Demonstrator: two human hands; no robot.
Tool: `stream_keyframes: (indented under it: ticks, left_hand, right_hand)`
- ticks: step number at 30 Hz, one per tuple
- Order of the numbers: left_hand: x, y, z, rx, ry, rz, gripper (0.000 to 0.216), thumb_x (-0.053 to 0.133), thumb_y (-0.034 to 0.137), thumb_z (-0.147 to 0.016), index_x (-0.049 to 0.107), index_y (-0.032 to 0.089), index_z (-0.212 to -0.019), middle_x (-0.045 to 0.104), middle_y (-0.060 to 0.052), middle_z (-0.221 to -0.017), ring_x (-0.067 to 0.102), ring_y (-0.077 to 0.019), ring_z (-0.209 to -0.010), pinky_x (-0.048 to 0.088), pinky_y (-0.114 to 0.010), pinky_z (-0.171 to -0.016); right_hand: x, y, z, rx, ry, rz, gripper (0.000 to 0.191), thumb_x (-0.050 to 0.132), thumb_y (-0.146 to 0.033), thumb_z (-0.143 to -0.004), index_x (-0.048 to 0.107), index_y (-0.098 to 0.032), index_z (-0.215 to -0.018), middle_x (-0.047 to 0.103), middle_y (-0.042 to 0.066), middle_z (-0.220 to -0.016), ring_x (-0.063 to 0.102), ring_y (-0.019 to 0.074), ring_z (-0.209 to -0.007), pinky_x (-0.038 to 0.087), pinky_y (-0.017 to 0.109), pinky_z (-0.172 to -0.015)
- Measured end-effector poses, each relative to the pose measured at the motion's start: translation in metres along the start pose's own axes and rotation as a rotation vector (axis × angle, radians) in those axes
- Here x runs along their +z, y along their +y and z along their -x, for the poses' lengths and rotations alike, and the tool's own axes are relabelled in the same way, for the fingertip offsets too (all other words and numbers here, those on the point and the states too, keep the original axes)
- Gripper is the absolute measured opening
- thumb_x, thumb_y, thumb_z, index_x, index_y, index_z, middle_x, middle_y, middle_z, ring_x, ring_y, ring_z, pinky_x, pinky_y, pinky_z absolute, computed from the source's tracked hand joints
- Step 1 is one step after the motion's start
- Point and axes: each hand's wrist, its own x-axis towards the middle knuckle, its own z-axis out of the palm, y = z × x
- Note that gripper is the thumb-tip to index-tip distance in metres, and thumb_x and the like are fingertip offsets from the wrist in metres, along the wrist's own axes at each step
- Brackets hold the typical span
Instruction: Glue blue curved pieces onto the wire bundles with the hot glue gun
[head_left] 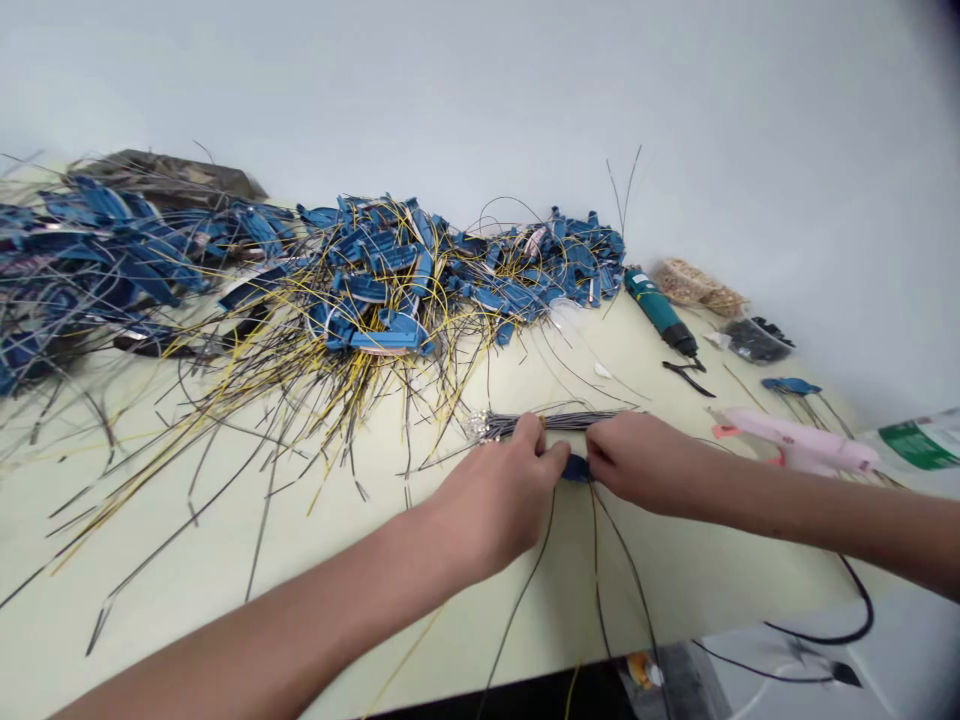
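Note:
My left hand is closed on the left end of a small blue plastic part. Its right end is pinched in my right hand, so both sets of fingers cover most of the part. Dark and yellow wires run down from it over the front of the table. Just behind my fingers lies a bundle of grey wires, with shiny, pale tips at its left end.
Blue plastic parts with yellow and dark wires are heaped along the wall. At right are a teal power tool, a pink glue gun, a bag of dark bits and another blue part. The table edge is near.

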Motion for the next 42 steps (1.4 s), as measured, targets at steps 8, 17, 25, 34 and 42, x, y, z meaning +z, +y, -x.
stream_keyframes:
  ticks: [8, 17, 25, 34, 42]
  left_hand:
    - [0.001, -0.001, 0.000, -0.011, 0.021, 0.005, 0.052, 0.043, 0.010, -0.077, 0.048, 0.025, -0.127, 0.050, -0.007, -0.111, 0.014, -0.0071, -0.044, 0.017, -0.028, -0.044]
    - [0.002, 0.000, 0.002, -0.018, 0.033, 0.018, 0.052, 0.045, 0.009, -0.077, 0.049, 0.025, -0.126, 0.051, -0.006, -0.110, 0.014, -0.0061, -0.045, 0.015, -0.028, -0.045]
    - [0.005, -0.002, 0.001, -0.014, 0.041, 0.027, 0.049, 0.043, 0.010, -0.080, 0.049, 0.025, -0.126, 0.050, -0.006, -0.108, 0.015, -0.0070, -0.046, 0.015, -0.029, -0.045]
    - [0.004, -0.003, 0.001, -0.007, 0.038, 0.025, 0.053, 0.046, 0.010, -0.077, 0.047, 0.024, -0.128, 0.050, -0.006, -0.111, 0.012, -0.0070, -0.044, 0.015, -0.030, -0.044]
    - [0.003, -0.003, 0.001, -0.010, 0.032, 0.027, 0.054, 0.045, 0.009, -0.077, 0.047, 0.024, -0.129, 0.049, -0.005, -0.109, 0.014, -0.0078, -0.044, 0.016, -0.030, -0.043]
  right_hand:
    - [0.003, 0.014, -0.005, -0.048, -0.030, -0.153, 0.024, 0.056, -0.038, -0.095, 0.065, -0.015, -0.094, 0.067, 0.002, -0.089, 0.065, 0.0140, -0.078, 0.055, 0.033, -0.073]
    - [0.004, 0.021, -0.002, -0.090, 0.022, -0.247, 0.027, 0.055, -0.039, -0.096, 0.065, -0.015, -0.089, 0.066, 0.000, -0.083, 0.064, 0.0137, -0.075, 0.054, 0.033, -0.073]
    - [0.000, 0.020, 0.002, -0.101, 0.045, -0.306, 0.027, 0.057, -0.040, -0.094, 0.065, -0.016, -0.085, 0.066, -0.001, -0.079, 0.063, 0.0138, -0.075, 0.053, 0.034, -0.074]
    - [0.013, 0.023, 0.000, -0.069, 0.044, -0.430, 0.028, 0.054, -0.040, -0.096, 0.064, -0.015, -0.085, 0.063, -0.002, -0.075, 0.061, 0.0127, -0.069, 0.051, 0.031, -0.069]
    - [0.015, 0.023, 0.002, -0.048, 0.057, -0.492, 0.026, 0.054, -0.038, -0.095, 0.065, -0.016, -0.087, 0.063, -0.002, -0.075, 0.060, 0.0123, -0.068, 0.050, 0.030, -0.067]
